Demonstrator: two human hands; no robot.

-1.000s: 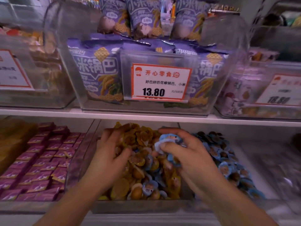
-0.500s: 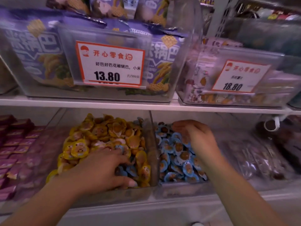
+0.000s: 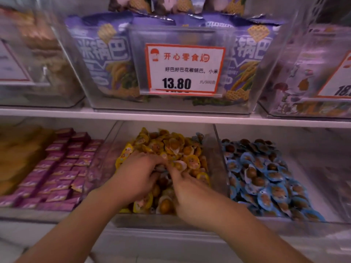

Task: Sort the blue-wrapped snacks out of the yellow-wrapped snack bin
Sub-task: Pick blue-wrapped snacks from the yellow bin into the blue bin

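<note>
Both hands dig into the yellow-wrapped snack bin (image 3: pixel 218 149) at the middle of the lower shelf (image 3: pixel 171 118). The left hand (image 3: pixel 140 177) and right hand (image 3: pixel 191 192) meet fingertip to fingertip near the bin's front edge, curled into the heap; whether either grip holds a piece cannot be told, since the fingers are buried among the yellow-wrapped snacks (image 3: pixel 178 149). No blue-wrapped stray shows in this bin where the hands are working; any left would lie under the pile or the palms. The blue-wrapped snacks (image 3: pixel 266 177) fill the neighbouring bin toward the shelf's right end.

The pieces look small and light, sealed in crinkly film with a flat flared rim around a firm centre. They are likely slippery against each other, and best pinched by that rim between thumb and forefinger.

Half a second earlier the right hand hung over the blue bin with its fingers loose while the left raked the yellow heap alone; now it has crossed back to join it.
</note>
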